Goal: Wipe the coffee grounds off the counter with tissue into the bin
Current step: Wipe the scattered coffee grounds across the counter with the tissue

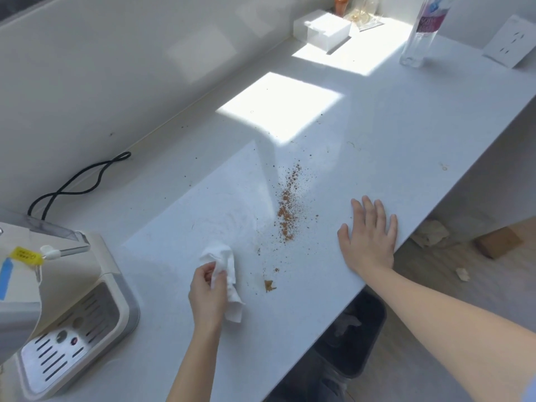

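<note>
I see brown coffee grounds speckled across the white counter; left of them, white tissue, a black cable, a yellow tag.

No text fully legible. Clear plastic bottle, far end of counter: purple-pink label carries white lettering, blurred, unreadable. Blue-white emblem above label, brand not identifiable. Yellow tag at front of coffee machine: few lines of small dark print, too small to read. No number made out on either.
</note>
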`<state>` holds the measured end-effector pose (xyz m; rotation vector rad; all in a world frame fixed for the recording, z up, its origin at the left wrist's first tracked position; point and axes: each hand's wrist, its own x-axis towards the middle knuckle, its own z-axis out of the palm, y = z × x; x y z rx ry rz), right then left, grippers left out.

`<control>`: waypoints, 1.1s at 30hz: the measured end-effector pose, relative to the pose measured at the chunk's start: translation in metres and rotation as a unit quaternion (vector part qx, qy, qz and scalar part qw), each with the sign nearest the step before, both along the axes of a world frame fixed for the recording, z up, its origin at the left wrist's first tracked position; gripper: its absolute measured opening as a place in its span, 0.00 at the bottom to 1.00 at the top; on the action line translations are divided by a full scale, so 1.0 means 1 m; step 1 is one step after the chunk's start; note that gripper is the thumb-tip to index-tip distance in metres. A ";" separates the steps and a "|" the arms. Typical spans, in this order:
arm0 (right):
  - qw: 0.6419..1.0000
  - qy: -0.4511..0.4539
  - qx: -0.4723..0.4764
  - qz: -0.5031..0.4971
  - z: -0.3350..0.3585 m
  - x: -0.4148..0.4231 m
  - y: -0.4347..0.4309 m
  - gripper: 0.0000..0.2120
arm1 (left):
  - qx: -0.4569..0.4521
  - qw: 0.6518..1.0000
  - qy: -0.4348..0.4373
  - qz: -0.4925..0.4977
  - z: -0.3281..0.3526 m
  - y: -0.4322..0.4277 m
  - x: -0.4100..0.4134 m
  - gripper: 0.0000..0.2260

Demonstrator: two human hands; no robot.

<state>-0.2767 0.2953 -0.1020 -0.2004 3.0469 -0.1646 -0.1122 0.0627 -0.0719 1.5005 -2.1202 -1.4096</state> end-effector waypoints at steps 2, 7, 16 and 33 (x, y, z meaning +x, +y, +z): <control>1.000 -0.001 0.000 0.000 0.000 0.000 0.000 0.29 | -0.060 0.998 -0.010 -0.033 0.000 -0.010 -0.010 0.10; 1.000 -0.003 -0.002 -0.002 -0.001 0.000 0.001 0.29 | -0.122 0.985 -0.020 -0.118 -0.006 -0.012 -0.055 0.12; 1.000 -0.001 0.003 -0.004 -0.001 0.000 0.000 0.29 | -0.148 0.930 0.034 -0.334 -0.007 0.001 -0.053 0.12; 1.000 0.011 -0.001 -0.008 0.008 0.001 -0.003 0.33 | -0.172 0.985 -0.018 -0.015 -0.009 -0.064 -0.039 0.16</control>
